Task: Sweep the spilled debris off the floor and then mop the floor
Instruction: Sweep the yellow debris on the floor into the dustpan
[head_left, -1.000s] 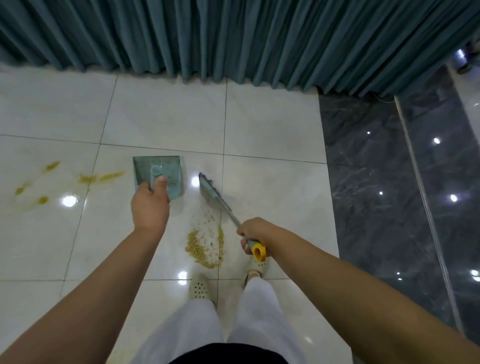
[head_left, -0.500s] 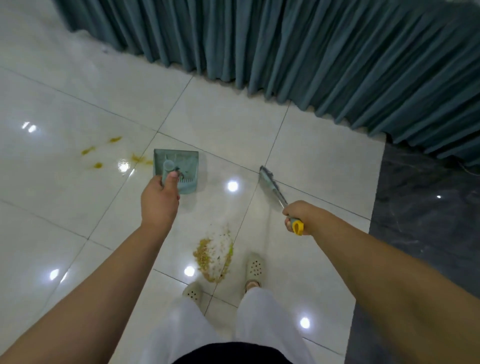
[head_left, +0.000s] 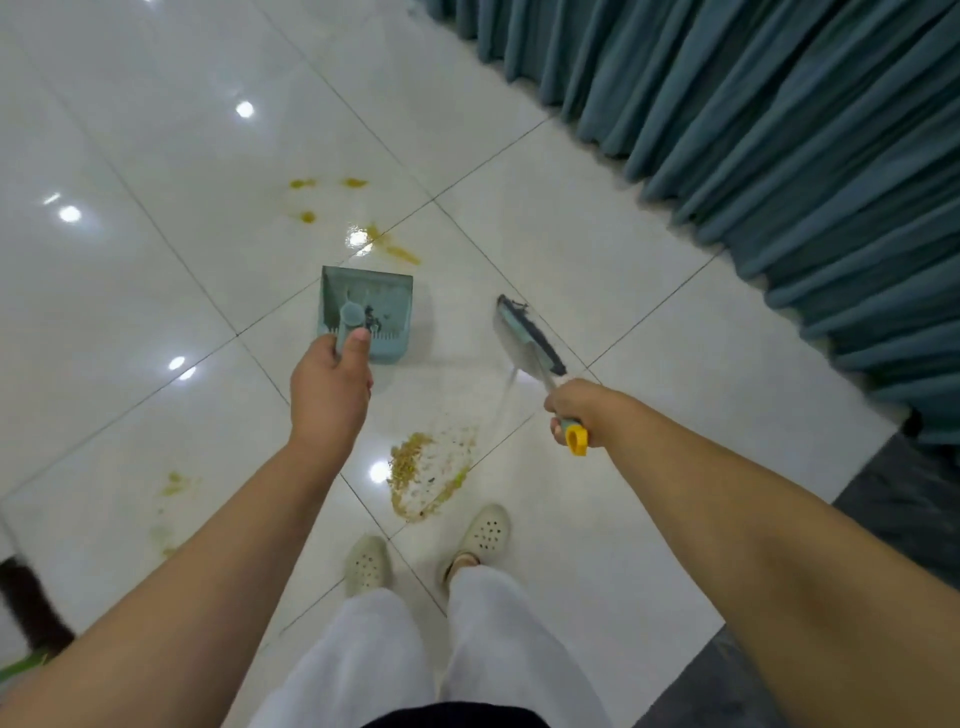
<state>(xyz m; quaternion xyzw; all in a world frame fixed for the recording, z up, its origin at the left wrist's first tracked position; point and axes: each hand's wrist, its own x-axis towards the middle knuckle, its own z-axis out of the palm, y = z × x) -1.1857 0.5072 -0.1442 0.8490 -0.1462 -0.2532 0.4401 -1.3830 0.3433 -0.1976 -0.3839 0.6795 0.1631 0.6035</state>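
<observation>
No legible writing, left hand (head_left: 328, 387) gripping teal dustpan (head_left: 366, 312) handle, right hand (head_left: 571, 410) gripping brush (head_left: 527, 338), debris pile (head_left: 428, 470) on white floor (head_left: 156, 156) near shoes (head_left: 480, 535), yellow smears (head_left: 353, 218) far, teal curtain (head_left: 779, 130) right.

Glossy white tiled floor (head_left: 156, 130) mirrors ceiling lights; pleated teal curtains (head_left: 779, 130) hang along its far edge, dark marble strip (head_left: 904, 514) beside
</observation>
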